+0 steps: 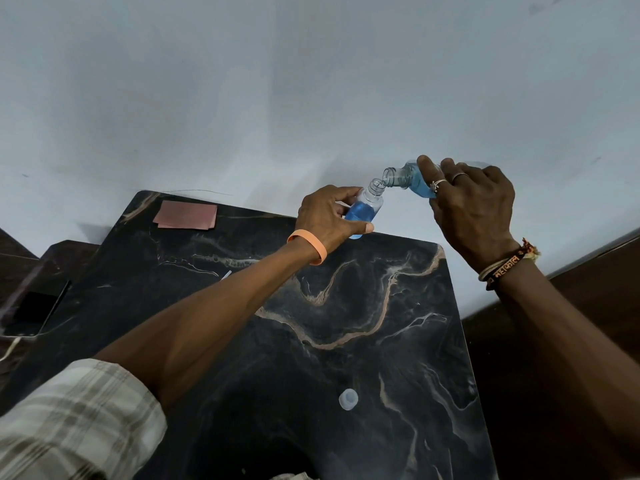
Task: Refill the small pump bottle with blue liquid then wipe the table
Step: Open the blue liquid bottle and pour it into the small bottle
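Note:
My left hand [329, 216] grips a small clear bottle [363, 211] with no pump on it, tilted slightly and more than half full of blue liquid. My right hand [471, 209] holds a larger clear bottle [412, 180] of blue liquid, tipped so its open neck sits just above the small bottle's mouth. Both are held above the far edge of the black marble table [346, 323]. A folded pinkish-brown cloth [187, 214] lies at the table's far left corner. A white cap [348, 399] rests on the table nearer to me.
A pale wall [277, 98] rises right behind the table. A dark phone [34, 311] lies on a lower dark surface to the left. A small white strip [227, 274] shows beside my left forearm. Dark floor is to the right.

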Action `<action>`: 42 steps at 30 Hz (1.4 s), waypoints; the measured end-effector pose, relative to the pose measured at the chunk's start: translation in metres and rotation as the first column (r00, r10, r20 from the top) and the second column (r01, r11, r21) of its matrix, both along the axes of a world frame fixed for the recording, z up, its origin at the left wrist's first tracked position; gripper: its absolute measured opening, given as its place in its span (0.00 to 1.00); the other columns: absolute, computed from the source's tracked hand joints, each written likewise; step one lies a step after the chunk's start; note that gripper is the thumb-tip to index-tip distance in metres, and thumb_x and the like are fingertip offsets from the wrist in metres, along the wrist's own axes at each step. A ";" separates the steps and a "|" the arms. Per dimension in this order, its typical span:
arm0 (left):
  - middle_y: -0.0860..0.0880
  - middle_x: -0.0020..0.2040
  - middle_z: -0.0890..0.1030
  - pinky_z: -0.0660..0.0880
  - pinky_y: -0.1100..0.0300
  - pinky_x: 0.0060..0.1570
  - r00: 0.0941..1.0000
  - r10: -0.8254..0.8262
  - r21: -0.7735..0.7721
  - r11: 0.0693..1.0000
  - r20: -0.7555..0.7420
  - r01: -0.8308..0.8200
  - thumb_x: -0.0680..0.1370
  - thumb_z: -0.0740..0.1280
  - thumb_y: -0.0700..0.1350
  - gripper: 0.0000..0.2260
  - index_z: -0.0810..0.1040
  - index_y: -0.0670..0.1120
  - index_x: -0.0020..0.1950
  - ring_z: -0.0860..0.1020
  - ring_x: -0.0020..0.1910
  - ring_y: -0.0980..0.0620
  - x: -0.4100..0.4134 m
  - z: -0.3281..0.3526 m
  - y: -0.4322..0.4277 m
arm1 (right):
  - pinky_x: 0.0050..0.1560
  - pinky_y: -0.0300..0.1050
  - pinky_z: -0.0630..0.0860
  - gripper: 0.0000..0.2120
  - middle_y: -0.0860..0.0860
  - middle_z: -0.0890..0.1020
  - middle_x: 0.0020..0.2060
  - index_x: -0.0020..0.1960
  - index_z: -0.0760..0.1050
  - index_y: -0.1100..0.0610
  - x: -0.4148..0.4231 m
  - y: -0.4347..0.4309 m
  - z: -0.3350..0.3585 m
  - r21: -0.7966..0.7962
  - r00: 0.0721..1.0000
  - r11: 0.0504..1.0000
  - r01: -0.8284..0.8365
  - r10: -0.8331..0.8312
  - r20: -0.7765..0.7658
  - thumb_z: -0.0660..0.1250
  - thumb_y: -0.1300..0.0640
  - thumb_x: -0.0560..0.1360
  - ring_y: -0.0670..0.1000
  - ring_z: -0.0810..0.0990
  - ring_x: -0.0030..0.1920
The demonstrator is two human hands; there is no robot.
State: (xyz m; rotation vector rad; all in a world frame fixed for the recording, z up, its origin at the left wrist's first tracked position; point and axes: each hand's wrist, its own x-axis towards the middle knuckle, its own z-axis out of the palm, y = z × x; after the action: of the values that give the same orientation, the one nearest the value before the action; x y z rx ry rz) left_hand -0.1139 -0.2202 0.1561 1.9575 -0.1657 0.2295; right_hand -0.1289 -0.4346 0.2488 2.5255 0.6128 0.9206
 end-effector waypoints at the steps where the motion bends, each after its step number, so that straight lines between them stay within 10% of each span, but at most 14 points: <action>1: 0.50 0.55 0.83 0.79 0.64 0.48 1.000 0.001 0.000 1.000 0.001 -0.001 0.63 0.80 0.53 0.28 0.80 0.49 0.61 0.81 0.47 0.53 0.000 0.000 0.000 | 0.45 0.54 0.74 0.25 0.65 0.81 0.57 0.71 0.73 0.60 0.000 0.000 0.000 0.001 1.000 1.000 0.000 0.000 -0.004 0.67 0.66 0.74 0.65 0.82 0.50; 42: 0.49 0.57 0.82 0.78 0.64 0.49 1.000 -0.011 0.006 1.000 0.028 0.011 0.65 0.79 0.52 0.27 0.79 0.49 0.62 0.81 0.50 0.52 0.002 -0.001 0.001 | 0.44 0.53 0.75 0.24 0.65 0.82 0.56 0.70 0.74 0.60 -0.001 0.001 0.004 -0.017 0.999 1.000 -0.023 0.023 0.025 0.67 0.67 0.74 0.64 0.83 0.49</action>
State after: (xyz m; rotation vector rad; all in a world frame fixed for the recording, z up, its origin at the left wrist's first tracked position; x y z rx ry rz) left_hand -0.1124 -0.2196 0.1555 1.9592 -0.1962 0.2499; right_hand -0.1300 -0.4331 0.2525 2.4931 0.6402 0.9507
